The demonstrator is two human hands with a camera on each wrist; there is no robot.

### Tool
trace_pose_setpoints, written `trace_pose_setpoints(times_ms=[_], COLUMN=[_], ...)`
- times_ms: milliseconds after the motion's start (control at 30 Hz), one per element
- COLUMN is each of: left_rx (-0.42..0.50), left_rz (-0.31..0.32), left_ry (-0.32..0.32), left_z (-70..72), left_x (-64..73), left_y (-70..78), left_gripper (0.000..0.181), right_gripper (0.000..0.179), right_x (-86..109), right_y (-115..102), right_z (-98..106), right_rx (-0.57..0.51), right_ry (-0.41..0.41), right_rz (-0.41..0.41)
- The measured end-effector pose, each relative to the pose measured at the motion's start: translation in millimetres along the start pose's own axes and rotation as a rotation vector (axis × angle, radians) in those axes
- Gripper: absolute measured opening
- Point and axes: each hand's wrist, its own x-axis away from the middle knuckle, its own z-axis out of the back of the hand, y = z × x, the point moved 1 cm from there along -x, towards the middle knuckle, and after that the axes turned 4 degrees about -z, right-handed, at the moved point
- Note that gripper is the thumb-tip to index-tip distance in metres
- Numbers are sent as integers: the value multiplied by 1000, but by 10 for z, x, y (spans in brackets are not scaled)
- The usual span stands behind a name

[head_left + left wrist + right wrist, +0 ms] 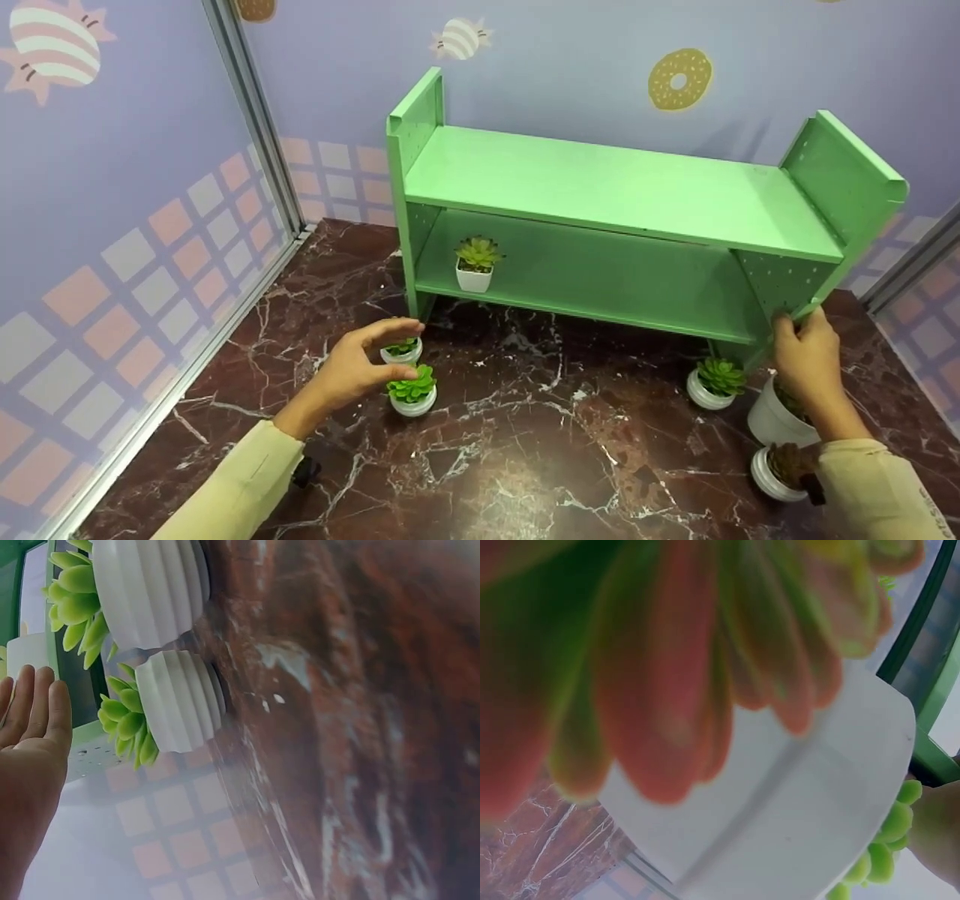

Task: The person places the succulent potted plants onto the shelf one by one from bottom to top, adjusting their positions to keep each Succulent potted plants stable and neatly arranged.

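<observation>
My right hand (811, 367) grips the front edge of the right side panel of a green two-tier shelf (622, 180). My left hand (356, 360) hovers with thumb and fingers apart, overlapping two small potted succulents in the head view. The nearer succulent (413, 400) and the one behind it (403, 349) have ribbed white pots, seen close in the left wrist view beside the extended fingers (58, 716). On the lower tier, near its left end, sits a succulent in a square white pot (475, 279).
By the shelf's right leg stand a small green succulent (711, 393), a larger white pot (772, 420) and a dark reddish succulent (772, 476). Everything stands on a dark marbled surface (525, 450). Patterned walls (555, 67) rise behind and at both sides.
</observation>
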Motion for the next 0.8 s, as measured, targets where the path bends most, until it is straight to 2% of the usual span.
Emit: trace_pose_setpoints(times_ms=[200, 333, 567, 800], left_rx=[-42, -46, 8, -9], left_rz=[10, 27, 17, 2], left_ry=[15, -1, -8, 2], left_z=[44, 55, 78, 116], left_x=[82, 120, 175, 257], left_y=[-212, -237, -280, -317], left_gripper=[68, 70, 71, 70], right_gripper=[27, 26, 28, 27], right_x=[5, 7, 2, -3], right_y=[-1, -2, 3, 5], right_z=[-8, -10, 6, 5], right_rx=[-11, -12, -3, 2], right_ry=[4, 7, -14, -12], right_rz=[1, 1, -4, -3])
